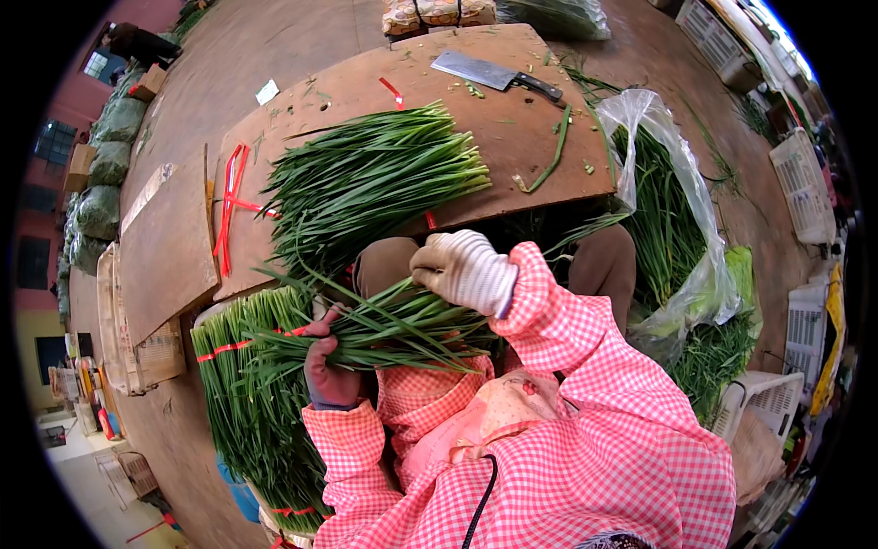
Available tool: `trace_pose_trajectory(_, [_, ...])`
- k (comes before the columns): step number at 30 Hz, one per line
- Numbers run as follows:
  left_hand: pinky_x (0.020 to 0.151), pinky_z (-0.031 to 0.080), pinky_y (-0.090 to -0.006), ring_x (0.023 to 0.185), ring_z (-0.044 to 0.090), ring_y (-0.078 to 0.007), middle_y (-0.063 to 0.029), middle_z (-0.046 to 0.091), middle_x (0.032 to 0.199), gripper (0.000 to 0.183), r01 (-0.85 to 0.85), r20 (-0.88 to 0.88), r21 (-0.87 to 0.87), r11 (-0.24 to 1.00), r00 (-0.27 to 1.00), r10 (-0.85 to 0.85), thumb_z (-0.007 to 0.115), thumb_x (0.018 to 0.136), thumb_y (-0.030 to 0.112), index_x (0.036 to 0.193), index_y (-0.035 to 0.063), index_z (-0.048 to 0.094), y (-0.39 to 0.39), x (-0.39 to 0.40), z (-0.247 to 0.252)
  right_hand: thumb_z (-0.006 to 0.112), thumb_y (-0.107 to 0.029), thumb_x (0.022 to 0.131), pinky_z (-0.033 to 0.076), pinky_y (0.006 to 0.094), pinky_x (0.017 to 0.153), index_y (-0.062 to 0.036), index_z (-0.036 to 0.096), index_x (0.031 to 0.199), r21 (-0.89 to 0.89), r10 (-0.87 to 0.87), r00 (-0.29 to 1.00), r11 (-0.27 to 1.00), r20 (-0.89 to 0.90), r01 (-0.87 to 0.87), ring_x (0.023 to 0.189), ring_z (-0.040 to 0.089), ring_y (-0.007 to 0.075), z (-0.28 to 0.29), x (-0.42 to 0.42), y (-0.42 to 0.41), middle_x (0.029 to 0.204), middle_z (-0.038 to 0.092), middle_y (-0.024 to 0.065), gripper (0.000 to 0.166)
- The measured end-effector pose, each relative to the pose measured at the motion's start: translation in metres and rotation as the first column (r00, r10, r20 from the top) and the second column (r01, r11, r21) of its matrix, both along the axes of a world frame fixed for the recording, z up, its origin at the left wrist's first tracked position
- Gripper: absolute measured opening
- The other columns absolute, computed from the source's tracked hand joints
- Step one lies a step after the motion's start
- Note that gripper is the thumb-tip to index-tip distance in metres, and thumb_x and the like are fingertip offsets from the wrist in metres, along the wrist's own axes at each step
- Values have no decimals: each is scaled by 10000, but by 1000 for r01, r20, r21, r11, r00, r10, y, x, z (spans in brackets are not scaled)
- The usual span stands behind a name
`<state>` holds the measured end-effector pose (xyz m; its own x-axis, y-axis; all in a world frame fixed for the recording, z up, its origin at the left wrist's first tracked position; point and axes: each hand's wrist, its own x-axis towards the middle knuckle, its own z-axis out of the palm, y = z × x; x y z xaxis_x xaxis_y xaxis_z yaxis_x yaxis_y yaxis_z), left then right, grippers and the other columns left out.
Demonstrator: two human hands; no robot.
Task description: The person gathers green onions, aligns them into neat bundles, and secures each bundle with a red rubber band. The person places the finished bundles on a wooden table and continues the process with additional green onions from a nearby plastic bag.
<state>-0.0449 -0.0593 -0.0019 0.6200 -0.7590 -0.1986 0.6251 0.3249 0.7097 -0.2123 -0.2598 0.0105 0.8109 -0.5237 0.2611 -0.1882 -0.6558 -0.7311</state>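
Observation:
A loose bunch of garlic chives (405, 329) lies across my lap. My left hand (333, 360), in a dark glove, grips it near its left end. My right hand (456, 267), in a white knit glove with brown fingers, rests at its upper edge with the fingers bent; whether they close on any leaves is hard to tell. Beyond my knees a larger pile of chives (377, 178) lies on the wooden board (322, 117), cut ends to the right. Red ties (232, 206) lie left of that pile. A cleaver (480, 71) with a black handle rests at the board's far right.
Chives bound with red bands (257, 384) stand packed at my left. At my right is a clear plastic bag (717, 274) of chives. A smaller board (171, 247) leans over a crate (110, 322). Filled green bags (99, 209) line the left wall; a person (140, 42) is far off.

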Motion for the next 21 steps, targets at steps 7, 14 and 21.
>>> trace_pose_trajectory(7, [1003, 402, -466, 1107, 497, -302, -142, 534, 1127, 251, -14, -182, -145, 989, 983, -13, 516, 731, 6, 958, 61, 606, -5, 7, -6, 620, -262, 758, 496, 401, 675, -100, 705, 839, 182, -35, 976, 980, -215, 75, 760, 620, 321, -11, -67, 0, 791, 638, 139, 200])
trace_pose_trajectory(14, [1020, 342, -484, 1023, 478, -270, -100, 524, 986, 180, 68, -13, -106, 992, 997, -70, 479, 770, 22, 933, 86, 523, -24, 0, 17, 693, -459, 691, 497, 400, 767, -83, 656, 1034, -160, -209, 909, 974, -361, 160, 882, 616, 329, 9, -75, -27, 952, 630, 185, 510])
trace_pose_trajectory(21, [1025, 359, -420, 990, 507, -237, -94, 542, 1027, 240, 132, 146, -97, 986, 982, -117, 525, 793, 31, 1031, 43, 557, -67, -35, 48, 834, -392, 524, 480, 402, 852, -14, 429, 1259, 101, 111, 991, 990, -69, -104, 1038, 570, 365, 22, 2, 34, 1091, 600, 222, 921])
